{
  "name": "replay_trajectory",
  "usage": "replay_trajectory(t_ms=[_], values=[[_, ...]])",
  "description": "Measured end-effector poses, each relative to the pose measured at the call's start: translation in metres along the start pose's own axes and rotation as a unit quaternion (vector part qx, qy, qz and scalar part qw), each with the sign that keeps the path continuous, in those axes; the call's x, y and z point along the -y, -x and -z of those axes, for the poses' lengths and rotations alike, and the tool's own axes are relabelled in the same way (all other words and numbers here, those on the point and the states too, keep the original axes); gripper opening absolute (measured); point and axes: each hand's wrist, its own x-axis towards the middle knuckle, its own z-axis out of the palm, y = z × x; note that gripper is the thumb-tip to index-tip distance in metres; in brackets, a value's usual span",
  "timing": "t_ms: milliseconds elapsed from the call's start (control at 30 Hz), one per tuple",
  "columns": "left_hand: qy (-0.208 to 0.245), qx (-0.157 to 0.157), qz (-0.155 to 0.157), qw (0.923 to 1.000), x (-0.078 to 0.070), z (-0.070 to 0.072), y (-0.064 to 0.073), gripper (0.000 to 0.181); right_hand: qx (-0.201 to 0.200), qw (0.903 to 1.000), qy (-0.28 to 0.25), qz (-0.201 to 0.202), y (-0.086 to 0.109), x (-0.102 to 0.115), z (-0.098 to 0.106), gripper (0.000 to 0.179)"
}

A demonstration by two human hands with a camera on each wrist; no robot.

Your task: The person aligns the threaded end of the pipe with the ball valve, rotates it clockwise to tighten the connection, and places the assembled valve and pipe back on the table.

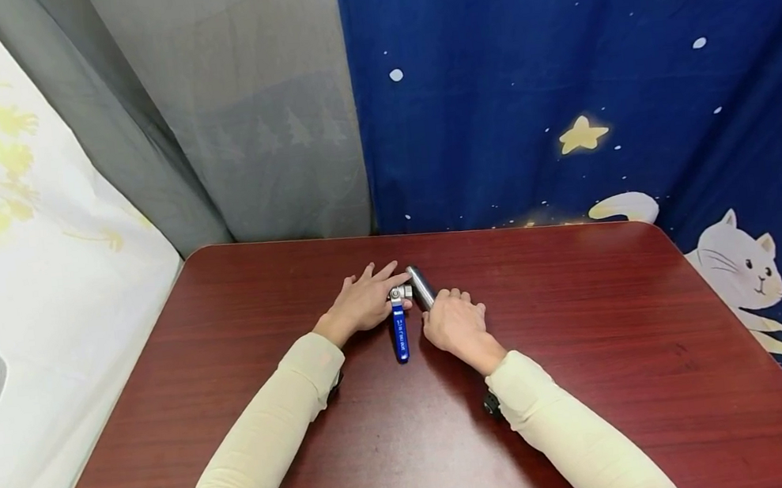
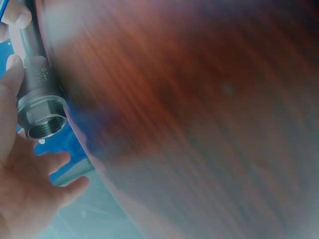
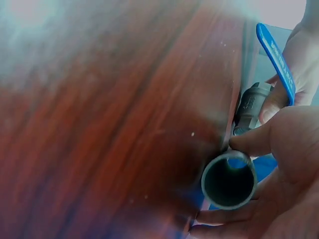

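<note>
A metal ball valve (image 2: pixel 42 82) with a blue lever handle (image 1: pixel 400 334) is in my left hand (image 1: pixel 363 301). The thumb and index finger pinch the valve body, and the other fingers spread outward. The blue lever points toward me, and the valve's threaded opening shows in the left wrist view. My right hand (image 1: pixel 458 322) grips a shiny metal pipe (image 1: pixel 421 287), its fingers curled around the near part. The pipe slants just right of the valve, and its hollow end shows in the right wrist view. I cannot tell whether pipe and valve touch.
Both hands work near the far half of a reddish-brown wooden table (image 1: pixel 583 303). Behind its far edge hang a grey curtain (image 1: pixel 256 115) and a blue star-patterned curtain (image 1: pixel 477 108). White patterned cloth (image 1: pixel 25 298) lines the left side.
</note>
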Motion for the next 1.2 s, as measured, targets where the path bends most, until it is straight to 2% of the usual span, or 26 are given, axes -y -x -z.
replay_trajectory(t_ms=[100,333,633,800,1033,1200], values=[[-0.006,-0.014,-0.01,0.9998,0.0,0.001,0.001,0.059,-0.005,1.0,0.001,-0.001,0.0,-0.003,0.0,0.038],[-0.002,-0.053,-0.021,0.9984,0.002,0.004,0.004,0.035,-0.014,0.9998,-0.015,-0.002,0.0,-0.009,0.003,0.036],[0.046,-0.082,-0.021,0.9953,0.003,0.013,0.003,0.036,-0.023,0.9988,-0.042,-0.006,-0.002,-0.023,0.015,0.035],[0.067,-0.108,-0.03,0.9914,0.001,0.022,0.007,0.031,-0.03,0.9978,-0.058,0.0,0.001,-0.038,0.03,0.036],[0.087,-0.124,-0.033,0.9879,-0.003,0.035,0.014,0.032,-0.038,0.9942,-0.099,0.017,0.007,-0.058,0.059,0.041],[0.118,-0.147,-0.04,0.9813,-0.007,0.042,0.018,0.029,-0.05,0.9899,-0.126,0.04,0.012,-0.068,0.08,0.042]])
